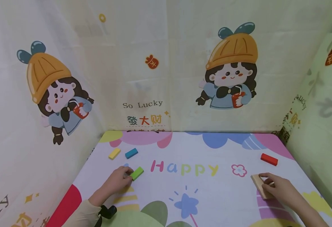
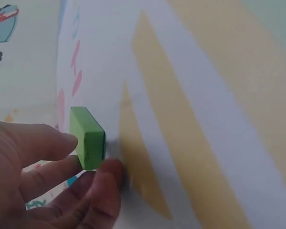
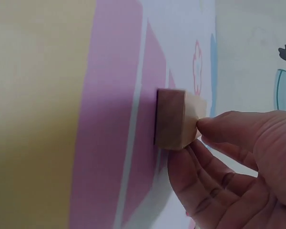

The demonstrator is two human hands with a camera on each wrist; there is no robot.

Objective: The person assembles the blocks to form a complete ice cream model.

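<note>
Soft, even light across the head view, the backdrop [image 1: 188, 121] stretching toward both side edges! Over to the wrist views: dimmer, greyer, the tabletop [image 2: 214, 143] hazy; faint shadow right of the green block [image 2: 88, 136], left face of the wooden block [image 3: 170, 118] darker.

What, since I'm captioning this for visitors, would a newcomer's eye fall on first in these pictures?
Probably the two large cartoon figures in orange hats on the backdrop, one at left, one right of centre. Next, perhaps, the bright green block pinched by the left hand towards the table's left side, and the plain wooden block that the right hand holds at right.
</note>
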